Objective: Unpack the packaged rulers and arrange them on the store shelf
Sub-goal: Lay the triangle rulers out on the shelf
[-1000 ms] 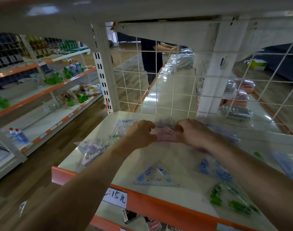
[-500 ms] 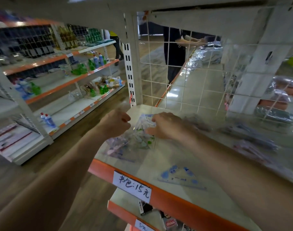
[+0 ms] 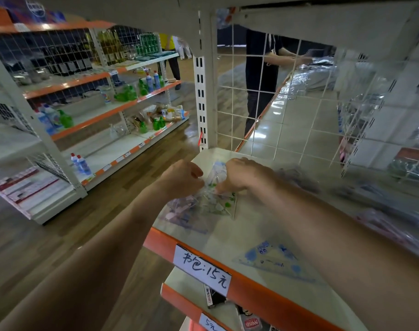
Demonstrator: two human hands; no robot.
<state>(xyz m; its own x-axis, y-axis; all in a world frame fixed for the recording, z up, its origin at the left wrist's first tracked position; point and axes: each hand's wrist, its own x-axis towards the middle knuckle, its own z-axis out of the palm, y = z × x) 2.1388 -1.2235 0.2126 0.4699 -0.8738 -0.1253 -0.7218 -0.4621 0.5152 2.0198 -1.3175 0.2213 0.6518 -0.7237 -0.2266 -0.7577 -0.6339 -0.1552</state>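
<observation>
Fingers (image 3: 197,173) of left hand (image 3: 180,179) and right hand (image 3: 240,175) pinch the ruler packet (image 3: 219,203) lying between them.

Worn on the head, wide-angle, aimed forward and down along both forearms. Close enough to set the left hand (image 3: 180,177) and right hand (image 3: 242,174) at mid-frame, both pinching a packet (image 3: 213,204). Below the grip, nearer the lens: shelf (image 3: 227,237) edge with price tag (image 3: 202,271). Beyond the grip: mesh (image 3: 287,103) back, with a person (image 3: 261,75) behind it. Left of the grip, well apart: aisle and other shelving (image 3: 101,111).
</observation>
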